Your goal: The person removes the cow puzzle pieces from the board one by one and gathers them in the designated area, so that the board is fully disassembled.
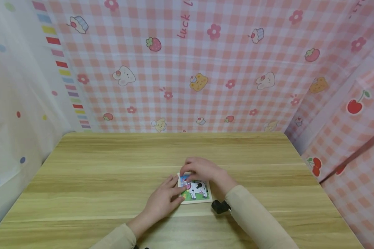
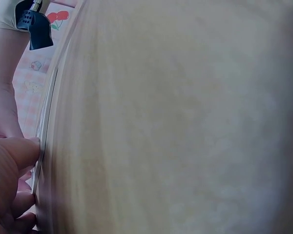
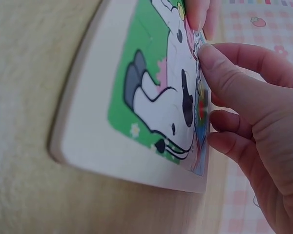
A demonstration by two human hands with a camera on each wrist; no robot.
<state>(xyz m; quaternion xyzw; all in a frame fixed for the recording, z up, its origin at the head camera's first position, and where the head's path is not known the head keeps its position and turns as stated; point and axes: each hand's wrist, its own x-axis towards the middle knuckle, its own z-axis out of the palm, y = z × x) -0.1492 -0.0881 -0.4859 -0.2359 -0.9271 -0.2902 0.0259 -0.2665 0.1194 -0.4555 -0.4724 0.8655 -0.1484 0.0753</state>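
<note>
Well, left hand (image 1: 162,197) rests extended fingers on the cow board (image 1: 200,188) — right hand (image 1: 204,169) arched, grip unclear.

We had a flat, cream-bordered rectangular board (image 1: 198,188) with a white cow, black patches, grey hooves, green grass and a bit of blue. Our broad yellowish-brown wood-grain table (image 1: 112,186) was kinda streaky, lighter and darker bands. We also had a pink-and-white gingham cloth backdrop (image 1: 174,62) covered in red strawberries and pink flowers, a white sheet (image 1: 31,135) with multicoloured dots, and beige fabric sleeves (image 1: 260,218).
</note>
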